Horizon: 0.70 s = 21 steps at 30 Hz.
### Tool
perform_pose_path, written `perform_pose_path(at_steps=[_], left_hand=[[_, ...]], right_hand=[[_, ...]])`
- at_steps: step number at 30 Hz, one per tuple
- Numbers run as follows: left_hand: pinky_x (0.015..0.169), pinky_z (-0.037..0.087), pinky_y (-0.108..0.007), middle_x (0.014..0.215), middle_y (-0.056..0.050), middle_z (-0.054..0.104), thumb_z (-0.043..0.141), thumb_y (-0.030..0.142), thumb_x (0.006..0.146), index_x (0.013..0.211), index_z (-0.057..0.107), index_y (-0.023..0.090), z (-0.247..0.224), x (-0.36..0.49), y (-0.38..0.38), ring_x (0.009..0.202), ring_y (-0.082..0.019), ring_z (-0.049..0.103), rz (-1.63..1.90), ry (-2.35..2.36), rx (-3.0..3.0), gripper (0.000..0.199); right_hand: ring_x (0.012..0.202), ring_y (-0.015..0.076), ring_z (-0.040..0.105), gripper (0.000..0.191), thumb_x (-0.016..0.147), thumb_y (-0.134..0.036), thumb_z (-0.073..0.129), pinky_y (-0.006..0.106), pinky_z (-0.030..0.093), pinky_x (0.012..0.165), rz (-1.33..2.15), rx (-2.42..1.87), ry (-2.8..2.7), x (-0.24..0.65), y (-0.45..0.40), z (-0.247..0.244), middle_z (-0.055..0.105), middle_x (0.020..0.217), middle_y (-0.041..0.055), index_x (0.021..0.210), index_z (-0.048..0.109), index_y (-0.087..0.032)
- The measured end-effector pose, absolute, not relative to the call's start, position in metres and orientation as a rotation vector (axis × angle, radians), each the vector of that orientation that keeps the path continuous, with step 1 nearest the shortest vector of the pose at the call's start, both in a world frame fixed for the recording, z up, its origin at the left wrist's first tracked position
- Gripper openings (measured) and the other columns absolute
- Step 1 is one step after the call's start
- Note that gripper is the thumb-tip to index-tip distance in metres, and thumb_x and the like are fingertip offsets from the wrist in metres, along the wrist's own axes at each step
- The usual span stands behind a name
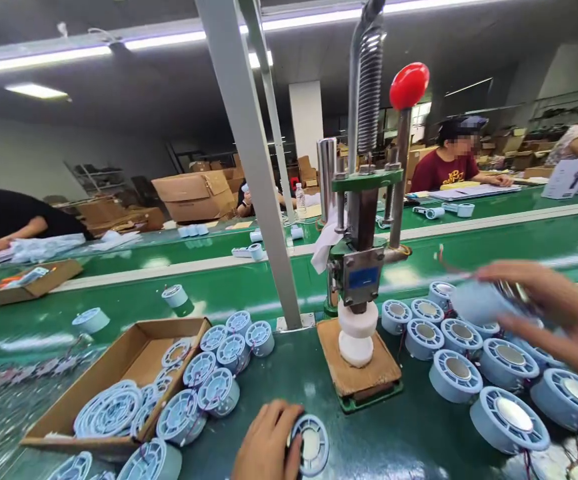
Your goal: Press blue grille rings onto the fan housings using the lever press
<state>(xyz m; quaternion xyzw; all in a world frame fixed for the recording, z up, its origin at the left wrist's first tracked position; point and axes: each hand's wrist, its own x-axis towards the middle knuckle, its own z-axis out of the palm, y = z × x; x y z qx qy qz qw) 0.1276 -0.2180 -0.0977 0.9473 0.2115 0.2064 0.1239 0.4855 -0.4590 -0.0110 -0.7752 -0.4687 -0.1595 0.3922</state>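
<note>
Nearest, the left hand (267,441) curls round one side of a light-blue housing (313,445) low over the worktop (301,370), the part's pale centre facing up; farther right, the blurred right hand (551,297) appears closed on a second housing (476,303), thumb below and fingers above, over the crowded parts, with a thin wire (440,253) just beyond it; for handling these well, I judge a grip on the outer rim best, the pale centre left untouched and wires kept from underneath; the right-hand part wants carrying clear of its neighbours, since a knock could shift or tip them.

On the right stand disc-centred housings (457,368), packed close, leaving little room; on the left, spoked housings (219,391) crowd beside a cardboard tray (136,357) with blue rings (106,407) inside; between these groups stands a lever press (363,270), its white pads (356,349) one above the other on a brown board (333,347), a bulky obstacle to reaching straight across; behind it a grey post (253,147) slants through the view; beyond runs a green belt (239,295), then a person in a dark red top (446,167) near papers (476,192).
</note>
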Motion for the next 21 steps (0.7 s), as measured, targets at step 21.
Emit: perform_pose_path(at_steps=[21], left_hand=[[0.094,0.056,-0.032,0.131,-0.004,0.065,0.065,0.029,0.084,0.147,0.034,0.032,-0.110,0.123,-0.241,0.113,-0.023,0.066,0.641,0.704,2.461,0.071]], right_hand=[[0.123,0.0257,0.057,0.070,0.078,-0.027,0.065,0.033,0.053,0.100,0.005,-1.724,-1.230,0.295,-0.389,-0.185,0.053,0.135,0.0084,0.142,0.039,-0.027]])
